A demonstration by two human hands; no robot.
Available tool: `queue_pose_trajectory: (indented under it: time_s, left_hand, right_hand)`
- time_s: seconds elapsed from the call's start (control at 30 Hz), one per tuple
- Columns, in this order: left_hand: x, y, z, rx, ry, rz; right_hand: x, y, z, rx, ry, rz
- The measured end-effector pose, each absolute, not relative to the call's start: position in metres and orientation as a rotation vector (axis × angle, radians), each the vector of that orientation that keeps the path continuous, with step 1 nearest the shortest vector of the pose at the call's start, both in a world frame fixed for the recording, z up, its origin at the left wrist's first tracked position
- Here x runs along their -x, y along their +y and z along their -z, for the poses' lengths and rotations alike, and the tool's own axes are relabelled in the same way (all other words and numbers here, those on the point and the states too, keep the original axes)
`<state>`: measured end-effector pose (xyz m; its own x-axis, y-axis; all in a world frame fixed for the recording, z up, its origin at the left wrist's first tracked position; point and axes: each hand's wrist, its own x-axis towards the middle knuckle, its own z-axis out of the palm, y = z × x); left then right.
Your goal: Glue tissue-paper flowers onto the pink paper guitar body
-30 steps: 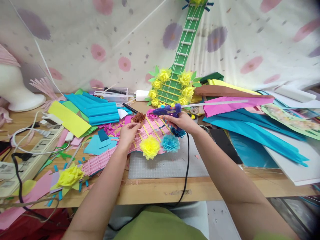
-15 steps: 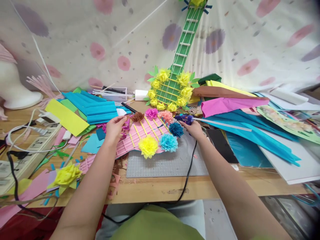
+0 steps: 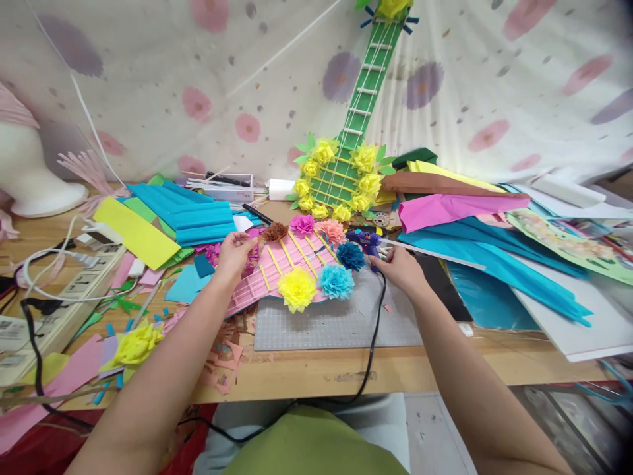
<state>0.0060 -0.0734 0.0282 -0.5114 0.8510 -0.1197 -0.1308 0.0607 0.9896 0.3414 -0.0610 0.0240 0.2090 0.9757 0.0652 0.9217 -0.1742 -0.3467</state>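
Note:
A pink paper guitar (image 3: 297,253) lies at a slant on the grey cutting mat (image 3: 311,331), with yellow strips across its pink strings. Paper flowers rim its body: brown (image 3: 274,231), magenta (image 3: 302,224), salmon (image 3: 331,231), dark blue (image 3: 351,256), light blue (image 3: 337,281) and yellow (image 3: 297,289). My left hand (image 3: 233,256) is closed in a pinch at the guitar's left upper side, beside magenta paper; what its fingertips hold is too small to make out. My right hand (image 3: 401,269) has its fingers closed at the handle of a dark blue glue gun (image 3: 364,240), its glue stick pointing right.
A green paper guitar (image 3: 363,99) with yellow flowers leans against the backdrop. Blue crepe paper (image 3: 198,221) lies left, more sheets (image 3: 465,204) right. A power strip (image 3: 64,297) with cables sits at left. The gun's black cord (image 3: 374,336) hangs over the table edge.
My right hand has shifted back and right toward the lower end of the glue gun's handle, showing more of the gun. My left hand keeps its pinch near the guitar. The view has shifted slightly.

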Motion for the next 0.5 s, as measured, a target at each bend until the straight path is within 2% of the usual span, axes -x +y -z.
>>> queue_pose_trajectory:
  time_s: [0.07,0.17,0.33,0.5]
  left_hand:
    - [-0.008,-0.076,-0.031,-0.733,1.502,-1.539]
    - [-0.013,-0.081,-0.034,-0.698,1.427,-1.542]
    - [-0.028,-0.085,-0.026,-0.553,1.385,-1.635]
    - [-0.036,-0.086,-0.024,-0.415,1.389,-1.701]
  right_hand:
    - [-0.322,-0.071,-0.037,2.115,-1.889,-0.375]
    - [-0.273,-0.077,-0.054,1.750,-1.982,-0.672]
    - [-0.176,-0.068,-0.063,1.232,-1.623,-1.323]
    - [-0.121,-0.061,-0.054,1.165,-1.191,-1.564]
